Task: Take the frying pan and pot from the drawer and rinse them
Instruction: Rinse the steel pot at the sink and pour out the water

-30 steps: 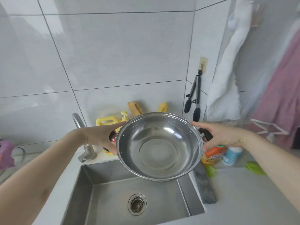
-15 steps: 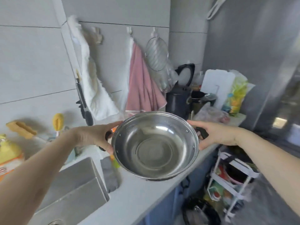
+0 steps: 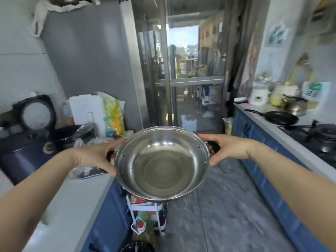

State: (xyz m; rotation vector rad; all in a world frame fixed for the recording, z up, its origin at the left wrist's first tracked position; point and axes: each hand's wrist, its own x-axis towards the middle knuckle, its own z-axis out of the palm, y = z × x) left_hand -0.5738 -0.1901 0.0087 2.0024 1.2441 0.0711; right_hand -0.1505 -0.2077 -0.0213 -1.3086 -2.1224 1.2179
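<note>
A shiny stainless steel pot [image 3: 161, 164] with two black side handles hangs in mid-air over the kitchen aisle, tilted so its empty inside faces me. My left hand [image 3: 94, 157] grips its left handle and my right hand [image 3: 227, 148] grips its right handle. A black frying pan [image 3: 281, 117] lies on the right counter beside the gas stove [image 3: 320, 137].
The left counter [image 3: 76, 195] carries a dark appliance [image 3: 21, 153], a black pot [image 3: 67, 135], a white board and a yellow bag. A small white rack [image 3: 147, 213] stands on the floor below the pot. Blue cabinets line both sides; a glass door is ahead.
My view has swung right from the sink, past the counter end, to the aisle. Both hands keep the pot in the same grip in front of me.
</note>
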